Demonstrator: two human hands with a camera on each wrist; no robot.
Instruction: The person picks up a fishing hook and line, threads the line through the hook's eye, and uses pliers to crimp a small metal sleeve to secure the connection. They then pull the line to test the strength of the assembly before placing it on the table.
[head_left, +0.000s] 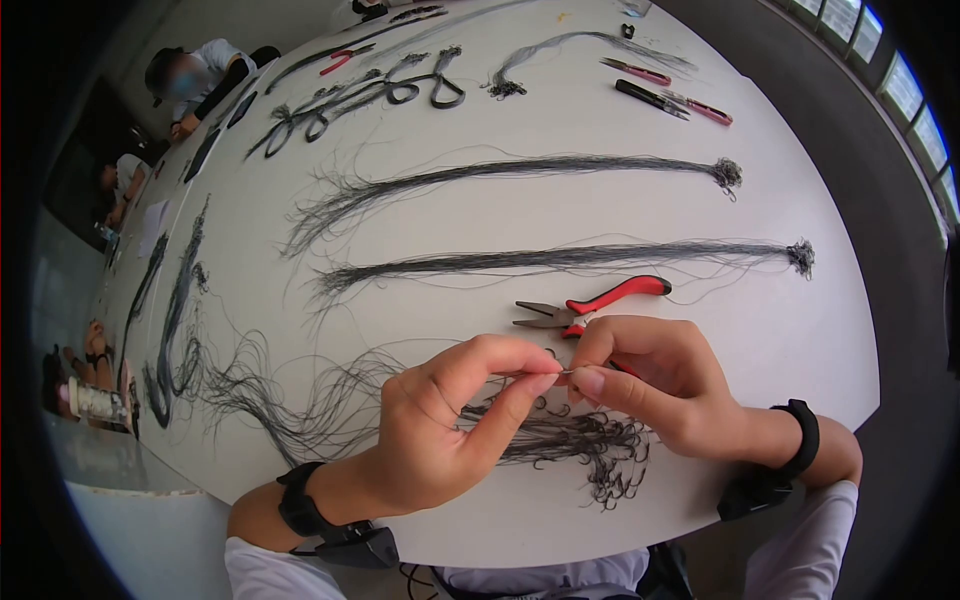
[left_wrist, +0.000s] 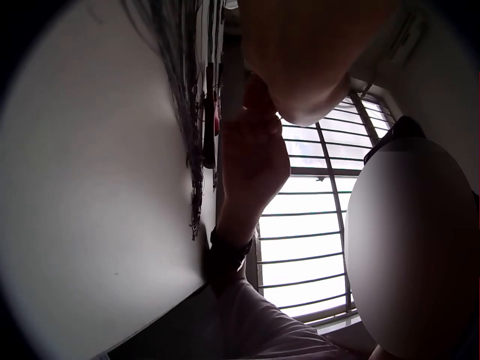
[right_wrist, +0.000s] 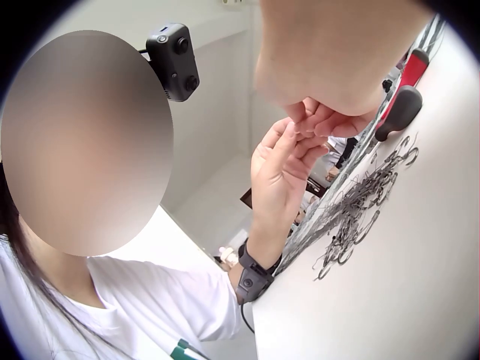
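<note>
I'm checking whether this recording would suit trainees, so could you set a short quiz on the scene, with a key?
1. True or false: the red-and-black-handled metal pliers lie on the white table.
2. How is the fine, thin strand held?
A) Between the fingertips of the left hand and right hand
B) Inside a closed left fist
C) In the pliers' jaws
3. Fill in: in the head view, the long, dark bundle of wiry strands just beyond the pliers has its tangled clump at its ____ end.

Key: 1 true; 2 A; 3 right.
</note>
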